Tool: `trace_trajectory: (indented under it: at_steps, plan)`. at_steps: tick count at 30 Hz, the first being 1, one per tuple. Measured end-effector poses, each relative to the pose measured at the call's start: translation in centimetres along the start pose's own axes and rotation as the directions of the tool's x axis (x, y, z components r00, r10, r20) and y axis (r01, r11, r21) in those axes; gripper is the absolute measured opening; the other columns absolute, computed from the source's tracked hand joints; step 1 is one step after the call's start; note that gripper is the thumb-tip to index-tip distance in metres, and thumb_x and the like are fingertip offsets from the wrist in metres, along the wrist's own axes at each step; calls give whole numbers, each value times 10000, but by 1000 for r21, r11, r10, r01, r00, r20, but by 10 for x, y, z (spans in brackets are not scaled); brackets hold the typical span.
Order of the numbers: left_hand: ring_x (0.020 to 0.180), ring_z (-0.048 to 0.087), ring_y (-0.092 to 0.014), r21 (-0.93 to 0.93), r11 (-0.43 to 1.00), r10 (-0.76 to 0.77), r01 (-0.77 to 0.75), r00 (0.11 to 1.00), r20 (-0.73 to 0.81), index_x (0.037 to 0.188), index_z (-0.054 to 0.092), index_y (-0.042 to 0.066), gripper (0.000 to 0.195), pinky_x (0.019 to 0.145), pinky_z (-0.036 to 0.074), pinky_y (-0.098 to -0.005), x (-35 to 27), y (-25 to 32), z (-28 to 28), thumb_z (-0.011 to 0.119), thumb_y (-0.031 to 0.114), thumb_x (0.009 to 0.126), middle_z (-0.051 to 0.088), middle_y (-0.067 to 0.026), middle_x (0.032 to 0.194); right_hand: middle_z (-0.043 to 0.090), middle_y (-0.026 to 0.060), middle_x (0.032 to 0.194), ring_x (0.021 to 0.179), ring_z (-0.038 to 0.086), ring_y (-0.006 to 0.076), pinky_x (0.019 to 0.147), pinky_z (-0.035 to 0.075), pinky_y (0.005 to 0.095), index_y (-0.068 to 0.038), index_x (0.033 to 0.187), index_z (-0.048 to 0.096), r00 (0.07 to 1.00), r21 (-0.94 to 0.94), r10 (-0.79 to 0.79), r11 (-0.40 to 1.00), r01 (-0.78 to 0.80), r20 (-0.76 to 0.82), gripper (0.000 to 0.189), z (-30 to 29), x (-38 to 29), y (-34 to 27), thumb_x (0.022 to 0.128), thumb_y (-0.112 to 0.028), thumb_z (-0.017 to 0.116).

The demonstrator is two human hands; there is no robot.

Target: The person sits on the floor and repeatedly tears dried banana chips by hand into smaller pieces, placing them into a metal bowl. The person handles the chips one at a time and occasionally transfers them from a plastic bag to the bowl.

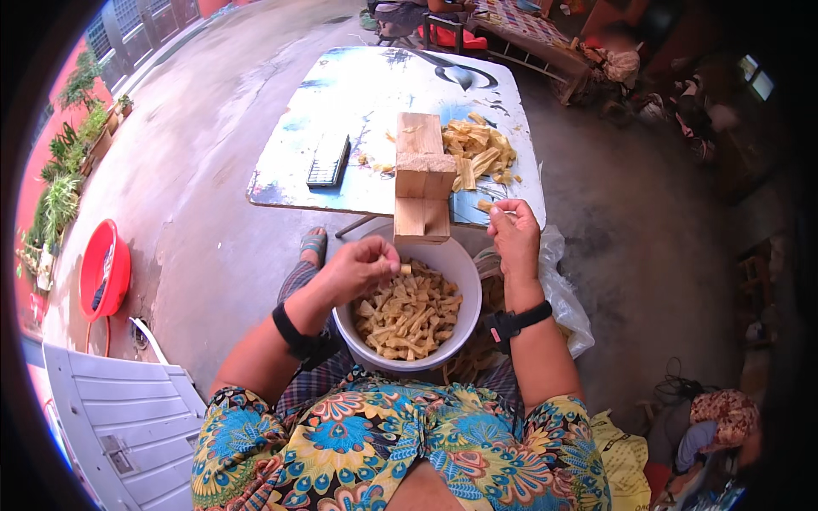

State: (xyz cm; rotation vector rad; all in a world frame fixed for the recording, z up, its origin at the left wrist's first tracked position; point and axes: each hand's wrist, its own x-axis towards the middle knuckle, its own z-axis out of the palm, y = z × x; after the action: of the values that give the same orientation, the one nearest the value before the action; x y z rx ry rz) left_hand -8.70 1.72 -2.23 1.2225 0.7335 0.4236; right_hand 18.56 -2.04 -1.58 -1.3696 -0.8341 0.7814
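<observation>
My left hand pinches a short pale-yellow dried piece above a white bucket. Inside the bucket lie many cut, yellowish dried pieces, like chopped yuba sticks. At the table's near right edge, my right hand holds another dried piece between thumb and fingers. A wooden block stand with a raised crosspiece rests on the table and juts over the bucket's far rim. Just right of it sits a heap of longer dried strips.
The white table has worn, printed patterns. A dark-edged handheld device lies on its left side. Clear plastic bag material hangs right of the bucket. A red basin stands at left. Another person is at lower right.
</observation>
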Motion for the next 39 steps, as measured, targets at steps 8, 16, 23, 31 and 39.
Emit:
trace_trajectory:
  at_steps: [8, 16, 23, 31, 39]
  plan:
    - [740, 569, -81, 19, 993, -120, 119, 987, 102, 1056, 615, 34, 139, 660, 473, -223, 29, -45, 18, 566, 103, 947, 627, -6, 908, 618, 124, 1073, 885, 597, 189, 775, 509, 315, -2, 1107, 546, 918, -115, -380, 923, 368, -115, 262, 10, 68, 13, 848, -31, 571]
    - [824, 561, -115, -204, 961, -182, 187, 982, 46, 1106, 630, 19, 265, 689, 442, -238, 40, -85, 16, 504, 207, 967, 622, -27, 963, 674, 105, 934, 886, 625, 234, 798, 489, 334, -30, 923, 666, 887, -599, -254, 662, 450, 386, 251, 7, 67, 29, 776, -3, 464]
    - [1057, 577, -185, -22, 964, -265, 264, 964, -6, 1183, 606, 22, 361, 931, 434, -340, 54, -97, 14, 491, 278, 955, 635, -76, 1144, 656, 119, 1108, 1052, 586, 313, 948, 450, 377, -73, 944, 694, 704, -589, -629, 446, 674, 329, 283, 3, 73, 15, 783, 2, 474]
    - [1375, 258, -370, 828, 148, -179, -541, 808, 561, 1052, 698, 209, 289, 1090, 265, -550, 58, -136, 59, 605, 164, 783, 394, -97, 1432, 657, 53, 712, 536, 552, 80, 475, 434, 207, -27, 787, 654, 981, -265, 8, 962, -61, -194, 196, -147, 6, 25, 778, 27, 466]
    - [1431, 146, -347, 961, -31, -328, -275, 911, 250, 1246, 602, 246, 503, 1084, 180, -648, 90, -116, 37, 658, 188, 749, 278, -94, 1513, 674, 128, 787, 596, 652, 215, 481, 491, 349, -62, 1068, 655, 686, -343, 614, 595, -727, -390, 284, -209, -42, 243, 846, -30, 480]
